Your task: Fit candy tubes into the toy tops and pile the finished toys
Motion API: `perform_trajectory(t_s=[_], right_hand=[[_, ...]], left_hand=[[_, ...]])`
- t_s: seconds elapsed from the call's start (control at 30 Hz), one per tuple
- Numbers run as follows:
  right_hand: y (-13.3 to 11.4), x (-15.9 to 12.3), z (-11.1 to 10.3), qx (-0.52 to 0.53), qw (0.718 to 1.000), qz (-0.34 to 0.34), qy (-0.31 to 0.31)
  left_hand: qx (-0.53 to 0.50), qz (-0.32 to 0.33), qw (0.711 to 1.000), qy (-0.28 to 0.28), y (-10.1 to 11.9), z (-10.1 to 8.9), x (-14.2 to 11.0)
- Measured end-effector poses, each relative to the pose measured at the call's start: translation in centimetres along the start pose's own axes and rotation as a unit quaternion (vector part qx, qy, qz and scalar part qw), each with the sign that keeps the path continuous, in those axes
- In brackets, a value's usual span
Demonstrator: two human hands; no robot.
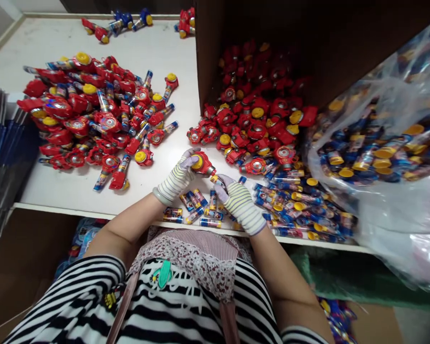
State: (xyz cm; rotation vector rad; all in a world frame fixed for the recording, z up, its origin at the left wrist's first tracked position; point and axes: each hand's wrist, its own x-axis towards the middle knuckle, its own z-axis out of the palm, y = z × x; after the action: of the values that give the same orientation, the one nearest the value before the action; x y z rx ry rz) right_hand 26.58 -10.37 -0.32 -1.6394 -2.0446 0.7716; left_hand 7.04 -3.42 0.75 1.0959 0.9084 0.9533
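My left hand, in a striped knit glove, is closed around a red toy piece with a round yellow part on top. Its narrow grey end points toward my right hand, gloved the same way. The right fingers pinch a small printed tube that meets the grey end; whether it is inserted I cannot tell. Below both hands, several loose printed tubes in blue and yellow lie along the table's front edge.
Red toys with tubes attached form a pile on the left of the white table. More red pieces spill from a dark box. To the right lie heaped tubes and a clear plastic bag full of them. Stacked blue sheets stand far left.
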Motion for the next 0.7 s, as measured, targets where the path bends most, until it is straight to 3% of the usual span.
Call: perform_trajectory(t_s=[0.13,0.3,0.4,0.43,0.5,0.57,0.7], right_hand=[[-1.4,-0.3,0.3,-0.061,0.998,0.032,0.013],[-1.2,-0.5,0.0,-0.091,0.995,0.043,-0.024],[-0.9,-0.6,0.5,0.069,0.996,0.061,-0.013],[-0.8,-0.6,0.8,0.162,0.983,0.077,-0.028],[-0.7,-0.6,1.3,0.33,0.933,0.108,-0.092],[-0.6,-0.5,1.6,0.39,0.899,0.133,-0.147],[-1.0,-0.2,1.1,0.255,0.953,0.143,-0.084]], left_hand=[[-0.084,-0.024,0.996,0.001,-0.2,0.3,-0.8],[-0.025,-0.006,1.0,-0.013,-0.3,0.2,-0.9],[0.036,0.037,0.998,-0.022,0.1,0.5,-1.2],[0.05,0.052,0.997,-0.026,0.4,0.6,-1.3],[0.069,0.074,0.994,-0.033,0.9,0.8,-1.7],[0.086,0.082,0.992,-0.039,1.3,0.7,-2.0],[0.134,0.077,0.988,-0.001,1.3,0.2,-2.1]])
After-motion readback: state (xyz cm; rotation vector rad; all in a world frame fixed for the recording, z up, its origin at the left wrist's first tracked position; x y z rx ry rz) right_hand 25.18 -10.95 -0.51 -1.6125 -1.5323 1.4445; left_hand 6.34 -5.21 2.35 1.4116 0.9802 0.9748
